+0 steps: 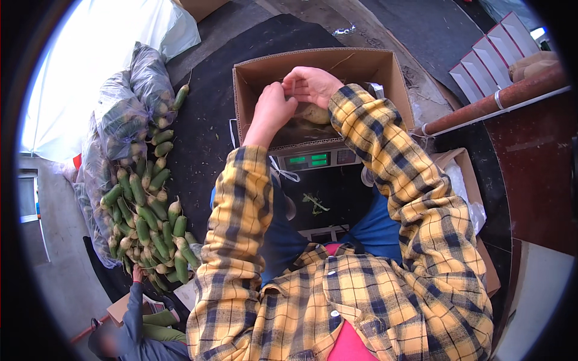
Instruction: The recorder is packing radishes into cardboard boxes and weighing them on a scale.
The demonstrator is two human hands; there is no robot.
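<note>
Yellow plaid sleeves [385,156] above cardboard box [253,78], radish pile [147,210] leftward.

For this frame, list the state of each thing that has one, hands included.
Cardboard box: open, flaps up, sitting on a scale.
Scale: switched on, green display lit.
Left hand: over the box, fingers pinched on clear film; grip unclear.
Right hand: over the box, fingers curled at the same film.
Green radishes: piled loose on the floor.
Plastic sacks: full, lying beside the pile.

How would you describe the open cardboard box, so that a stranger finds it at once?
Start from the big pile of green vegetables on the left. To its right, the open brown cardboard box sits on a scale with a green display. Both hands are over it, unlike other boxes.
</note>
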